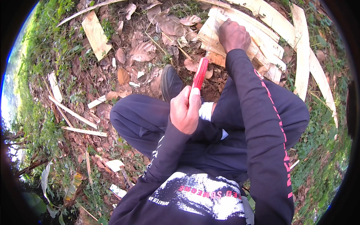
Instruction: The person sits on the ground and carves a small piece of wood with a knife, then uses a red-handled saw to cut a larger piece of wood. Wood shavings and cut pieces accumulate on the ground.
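Observation:
My left hand (185, 110) is closed around the red handle of a thin-bladed cutting tool (200, 72), which points up toward a pile of pale split wood pieces (210, 35). The blade shows only as a thin line rising over the wood. My right hand (234, 35) reaches forward in a black sleeve with pink lettering. It presses down on top of the wood pile, fingers curled over a piece. I am crouched, with dark trousers and one black shoe (170, 80) just left of the tool.
Dry brown leaves and bare soil (140, 50) cover the ground. A flat board (95, 33) lies at the upper left. Long pale planks (303, 48) curve along the upper right. Thin wood strips (73, 112) lie on the left, with grass at the edges.

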A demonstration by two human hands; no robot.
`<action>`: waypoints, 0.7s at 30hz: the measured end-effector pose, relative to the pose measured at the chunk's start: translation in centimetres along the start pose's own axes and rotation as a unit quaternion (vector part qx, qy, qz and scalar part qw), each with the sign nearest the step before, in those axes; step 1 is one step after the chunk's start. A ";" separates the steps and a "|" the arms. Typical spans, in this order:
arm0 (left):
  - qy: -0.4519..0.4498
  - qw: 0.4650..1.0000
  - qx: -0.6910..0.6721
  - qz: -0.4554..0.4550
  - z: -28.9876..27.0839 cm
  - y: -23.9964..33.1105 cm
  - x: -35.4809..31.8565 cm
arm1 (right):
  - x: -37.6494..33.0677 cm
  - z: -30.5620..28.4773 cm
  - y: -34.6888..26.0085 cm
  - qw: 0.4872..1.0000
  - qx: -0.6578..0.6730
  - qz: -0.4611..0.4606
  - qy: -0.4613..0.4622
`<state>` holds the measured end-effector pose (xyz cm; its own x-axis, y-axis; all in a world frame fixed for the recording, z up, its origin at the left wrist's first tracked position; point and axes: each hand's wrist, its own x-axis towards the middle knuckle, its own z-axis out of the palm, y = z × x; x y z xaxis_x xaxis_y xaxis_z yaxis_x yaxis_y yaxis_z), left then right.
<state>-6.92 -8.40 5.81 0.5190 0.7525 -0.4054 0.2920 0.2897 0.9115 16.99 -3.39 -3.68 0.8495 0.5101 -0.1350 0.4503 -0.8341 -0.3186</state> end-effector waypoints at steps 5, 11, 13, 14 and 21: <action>-0.005 0.999 0.020 0.034 0.1 -0.4 0.4 | -0.2 0.2 -0.1 1.000 -0.002 0.000 0.013; -0.003 0.997 0.058 0.052 0.5 -0.4 1.5 | 0.0 1.0 0.3 0.999 -0.015 -0.012 0.047; -0.002 0.998 0.051 0.041 0.2 -0.5 0.4 | 0.2 1.2 0.5 0.998 -0.015 -0.015 0.051; -0.001 0.999 0.042 0.028 -0.1 -0.7 -0.4 | 0.3 1.4 0.6 0.998 -0.016 -0.013 0.053; -0.004 0.993 0.089 0.079 0.0 -1.2 1.5 | -0.2 0.0 -0.2 1.000 -0.001 0.017 -0.002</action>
<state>-6.52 -7.61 4.13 0.5763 0.7752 -0.2587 0.3428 0.0580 0.9376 16.77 -3.33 -3.56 0.8633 0.4819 -0.1497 0.4212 -0.8515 -0.3122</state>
